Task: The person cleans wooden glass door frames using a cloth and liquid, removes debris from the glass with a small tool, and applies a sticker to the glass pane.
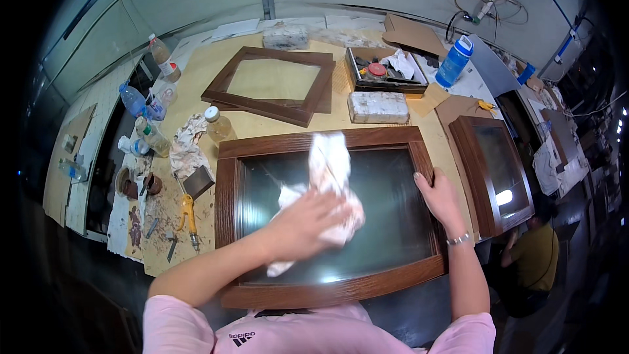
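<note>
Brown wood, glazed: one framed panel (390, 219), lying flat at the near edge of the worktop (262, 124), directly before the person. White cloth (329, 160), one, crumpled and faintly stained, spread over the middle of the glass, its upper end close to the far rail. Left hand (309, 219), slightly blurred, laid over the cloth, palm down, fingers extended and a little parted; whether they pinch any fabric cannot be told. Right hand (438, 195), closed about the panel's right-hand rail, thumb apart from the other fingers and toward the glass; a metal band (458, 239) at the wrist. Beyond the panel: a pale, worn block (378, 107); brown wooden frames (265, 111), stacked askew; a black tray (383, 85) of mixed small items, including a red-lidded jar (376, 71). To the far right, a blue bottle (455, 62), upright; nearer, a narrower glazed panel (495, 167). Left side: a white-capped bottle (221, 128), beside a second crumpled cloth (189, 147); a dark block (198, 182); a yellow-handled tool (189, 216) with a metal tip. Lower right, in shadow, another person (535, 255) in a dark yellow top.
</note>
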